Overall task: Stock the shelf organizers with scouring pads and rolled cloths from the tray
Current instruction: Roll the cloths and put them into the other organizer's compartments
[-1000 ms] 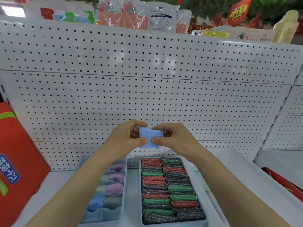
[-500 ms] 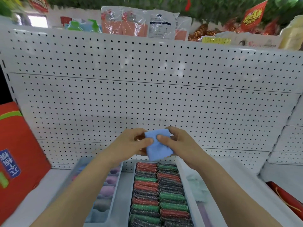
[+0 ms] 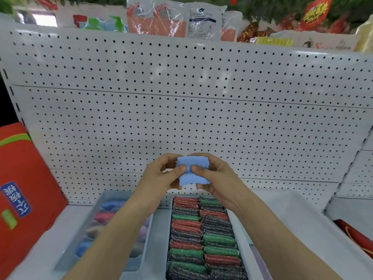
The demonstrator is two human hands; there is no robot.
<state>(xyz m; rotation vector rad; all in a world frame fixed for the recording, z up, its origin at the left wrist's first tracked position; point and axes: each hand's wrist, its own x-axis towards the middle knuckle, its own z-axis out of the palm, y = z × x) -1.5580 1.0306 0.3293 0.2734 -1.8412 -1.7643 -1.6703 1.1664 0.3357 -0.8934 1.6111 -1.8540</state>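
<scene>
Both hands are raised together in front of the white pegboard [image 3: 201, 122], holding one blue cloth [image 3: 191, 171] between them. The left hand [image 3: 161, 176] grips the cloth's left edge, thumb pressed on the near face, fingers curled behind. The right hand [image 3: 214, 176] pinches the right edge the same way; its thumb tip nearly meets the left thumb at the cloth's middle. The cloth looks folded rather than rolled; its far side is hidden by the fingers, so the fold cannot be read.

Directly below the hands sits the organizer of scouring pads [image 3: 203, 237], two columns of red, green and dark pads packed edge to edge. Its near end is cut off by the frame bottom, and the right forearm covers part of its right wall.

Below and left of the left hand lies the cloth organizer [image 3: 66, 257], holding blurred pastel cloths [image 3: 105, 216], blue, pink and lilac. The left forearm crosses it and hides most of its right column, so the filled cells cannot be counted.

Below the right forearm a white tray [image 3: 298, 215] shows, its contents mostly hidden by the arm.

Far left of the hands stands a red box [image 3: 24, 188], partly cut off. Above the pegboard, packaged goods [image 3: 173, 19] are blurred.
</scene>
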